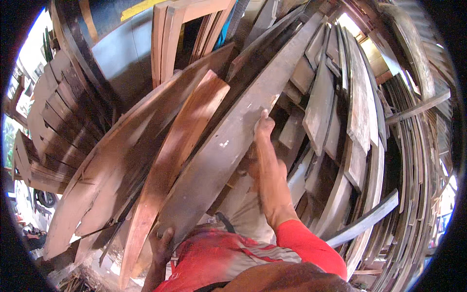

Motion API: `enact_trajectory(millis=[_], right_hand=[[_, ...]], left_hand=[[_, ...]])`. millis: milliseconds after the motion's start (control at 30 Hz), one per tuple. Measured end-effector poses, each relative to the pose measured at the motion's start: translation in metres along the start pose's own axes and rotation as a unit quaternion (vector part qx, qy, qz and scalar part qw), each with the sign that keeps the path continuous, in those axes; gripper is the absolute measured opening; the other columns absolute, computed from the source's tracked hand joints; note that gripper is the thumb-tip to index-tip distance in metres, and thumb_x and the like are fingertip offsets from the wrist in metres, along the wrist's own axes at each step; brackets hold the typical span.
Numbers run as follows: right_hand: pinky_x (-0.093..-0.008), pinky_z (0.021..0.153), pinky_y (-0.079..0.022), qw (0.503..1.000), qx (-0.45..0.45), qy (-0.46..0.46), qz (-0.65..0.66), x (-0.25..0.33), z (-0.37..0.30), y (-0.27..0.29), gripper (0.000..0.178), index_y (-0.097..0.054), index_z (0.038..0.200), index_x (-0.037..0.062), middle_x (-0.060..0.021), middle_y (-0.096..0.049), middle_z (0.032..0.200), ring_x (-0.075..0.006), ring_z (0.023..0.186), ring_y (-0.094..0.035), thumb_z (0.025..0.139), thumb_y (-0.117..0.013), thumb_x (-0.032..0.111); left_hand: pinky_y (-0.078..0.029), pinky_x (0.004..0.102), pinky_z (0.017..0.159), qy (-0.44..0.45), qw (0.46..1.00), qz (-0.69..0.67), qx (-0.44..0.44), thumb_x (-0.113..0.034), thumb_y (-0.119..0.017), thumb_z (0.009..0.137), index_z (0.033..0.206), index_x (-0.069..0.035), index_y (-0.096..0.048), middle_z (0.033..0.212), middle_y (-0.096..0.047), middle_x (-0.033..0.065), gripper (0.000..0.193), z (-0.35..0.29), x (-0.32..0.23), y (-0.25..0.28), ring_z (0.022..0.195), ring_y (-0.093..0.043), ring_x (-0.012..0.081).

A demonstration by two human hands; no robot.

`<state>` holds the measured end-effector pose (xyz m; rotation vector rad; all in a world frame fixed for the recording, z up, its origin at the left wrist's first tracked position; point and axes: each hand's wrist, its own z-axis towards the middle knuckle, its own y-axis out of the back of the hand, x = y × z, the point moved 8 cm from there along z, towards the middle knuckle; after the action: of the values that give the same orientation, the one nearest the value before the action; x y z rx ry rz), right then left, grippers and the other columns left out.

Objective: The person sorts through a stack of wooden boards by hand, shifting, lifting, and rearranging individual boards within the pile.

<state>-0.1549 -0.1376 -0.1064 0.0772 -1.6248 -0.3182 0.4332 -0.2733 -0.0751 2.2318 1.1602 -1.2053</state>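
Observation:
A long, wide grey-brown plank [214, 160] slants from beside my body up toward the far top. My right hand [265, 125] is closed around its right edge, about midway along; the thumb lies on its face and the other fingers are hidden behind. At the near end, my left hand [163, 240] grips the plank's lower left part, thumb showing on the face. Just left of it leans a narrower reddish-brown board [177, 141], touched by neither hand. Farther left stands a broad board with a curved, rough edge [104, 190].
Several weathered boards [321, 112] lean close together on my right, and a stack of long planks [413, 170] stands beyond. A pale board end [365, 219] juts toward my right arm. Wooden frames [165, 44] lean at the back. Wood scraps [73, 280] lie at the lower left.

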Motion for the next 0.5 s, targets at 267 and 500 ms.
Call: enact_trajectory(millis=[267, 500], right_hand=[[-0.0358, 0.077, -0.051, 0.992, 0.052, 0.109, 0.045, 0.076, 0.131, 0.031, 0.060, -0.063, 0.125, -0.0085, -0.0103, -0.067, 0.108, -0.0170, 0.091, -0.061, 0.095, -0.071, 0.044], [-0.0365, 0.082, -0.054, 0.996, 0.092, -0.017, 0.017, 0.059, 0.062, 0.081, 0.062, -0.063, 0.127, -0.0063, -0.0141, -0.070, 0.110, -0.0203, 0.094, -0.069, 0.095, -0.070, 0.046]], left_hand=[[-0.047, 0.0357, 0.092, -0.001, 0.974, -0.180, 0.141, -0.040, -0.066, 0.097, 0.131, 0.005, -0.058, 0.119, -0.063, 0.0127, 0.056, 0.117, -0.120, -0.267, 0.105, -0.059, 0.0204], [-0.051, 0.0372, 0.102, 0.041, 0.949, -0.274, 0.151, -0.034, -0.066, 0.099, 0.137, 0.007, -0.051, 0.129, -0.061, 0.0170, 0.058, 0.249, -0.204, -0.426, 0.117, -0.061, 0.0259]])
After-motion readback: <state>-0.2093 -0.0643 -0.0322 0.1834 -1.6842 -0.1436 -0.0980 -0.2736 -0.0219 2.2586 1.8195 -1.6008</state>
